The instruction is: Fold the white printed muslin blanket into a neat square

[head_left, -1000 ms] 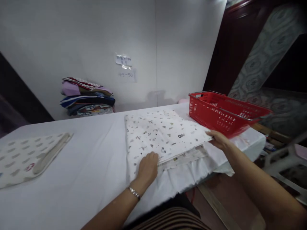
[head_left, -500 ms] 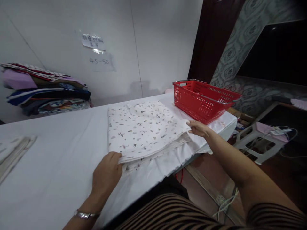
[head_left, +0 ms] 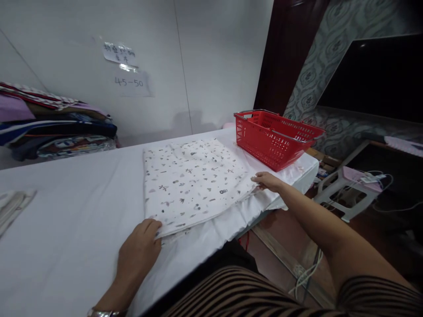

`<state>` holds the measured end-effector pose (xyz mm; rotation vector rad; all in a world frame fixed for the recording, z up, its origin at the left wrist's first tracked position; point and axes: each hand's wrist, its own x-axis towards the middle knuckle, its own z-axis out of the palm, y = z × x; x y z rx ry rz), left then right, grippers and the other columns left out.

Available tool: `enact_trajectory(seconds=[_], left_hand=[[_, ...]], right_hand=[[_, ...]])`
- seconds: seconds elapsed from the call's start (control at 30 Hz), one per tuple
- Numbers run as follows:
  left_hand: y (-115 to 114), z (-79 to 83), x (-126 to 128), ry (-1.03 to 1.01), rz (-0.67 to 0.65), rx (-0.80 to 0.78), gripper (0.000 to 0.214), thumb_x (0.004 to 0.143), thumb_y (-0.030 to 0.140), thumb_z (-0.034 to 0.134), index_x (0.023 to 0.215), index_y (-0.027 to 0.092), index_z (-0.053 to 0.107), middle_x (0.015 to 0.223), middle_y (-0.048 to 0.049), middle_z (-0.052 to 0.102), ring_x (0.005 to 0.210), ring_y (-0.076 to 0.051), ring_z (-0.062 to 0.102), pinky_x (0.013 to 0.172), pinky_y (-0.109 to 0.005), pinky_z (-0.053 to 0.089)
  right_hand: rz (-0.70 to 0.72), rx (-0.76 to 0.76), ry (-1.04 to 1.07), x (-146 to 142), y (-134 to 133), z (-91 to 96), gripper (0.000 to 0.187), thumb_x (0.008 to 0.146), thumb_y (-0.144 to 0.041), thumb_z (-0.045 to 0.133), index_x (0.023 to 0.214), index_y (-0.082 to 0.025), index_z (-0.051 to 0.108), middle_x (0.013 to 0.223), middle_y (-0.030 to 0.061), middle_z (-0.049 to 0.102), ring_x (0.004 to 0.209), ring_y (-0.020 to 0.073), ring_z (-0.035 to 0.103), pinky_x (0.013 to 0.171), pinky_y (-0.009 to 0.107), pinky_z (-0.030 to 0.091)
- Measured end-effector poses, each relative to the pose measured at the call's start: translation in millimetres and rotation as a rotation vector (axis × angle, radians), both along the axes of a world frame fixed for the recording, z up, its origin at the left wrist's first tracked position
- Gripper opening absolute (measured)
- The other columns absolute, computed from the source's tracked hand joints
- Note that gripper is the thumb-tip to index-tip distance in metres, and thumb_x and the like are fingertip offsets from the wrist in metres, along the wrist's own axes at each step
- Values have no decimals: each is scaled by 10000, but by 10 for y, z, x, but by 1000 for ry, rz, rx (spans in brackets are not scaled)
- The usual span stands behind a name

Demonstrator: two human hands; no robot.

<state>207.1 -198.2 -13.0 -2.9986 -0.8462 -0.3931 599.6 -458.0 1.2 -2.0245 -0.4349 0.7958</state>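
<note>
A white cloth (head_left: 191, 185) with small grey and brown prints lies folded in layers on the white-covered table (head_left: 86, 211). My left hand (head_left: 140, 248) is closed on its near left corner, thumb hidden under the fabric. At the near right corner, my right hand (head_left: 267, 181) pinches the edge between thumb and fingers. Between the hands the upper layer's near edge runs in a slight curve, with a strip of the lower layer showing beneath it near the left hand.
A red plastic basket (head_left: 274, 143) stands at the table's far right. Another folded cloth (head_left: 15, 207) lies at the left edge. Folded fabrics (head_left: 56, 125) are stacked by the wall at back left. A white stool (head_left: 350, 187) with cables stands right of the table.
Both hands have drawn the upper layer's near edge toward me and down, so it covers more of the lower layer. The view has shifted slightly right.
</note>
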Motion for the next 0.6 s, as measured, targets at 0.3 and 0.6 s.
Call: enact_trajectory(seconds=[0.3,0.6], left_hand=[[-68,14,-18,151,-4,-135,304,820,137,387,1027,192,603,1083,-47,614,1003,-200,568,797,-304,454],[-385,239,743,-38,-321,-402,349,849,407,487,1095,189,604,1111,-67,618,1022,-236,567,872,-366,441]], right_hand=[[13,-160,-24,24,-57,-30,316,731,-404,721,693,-168,513,489,-38,525,412,107,530,409,208,432],[-8,193,185,-94,-195,54,299,575,-220,816,764,-150,596,632,-16,603,536,82,570,479,166,440]])
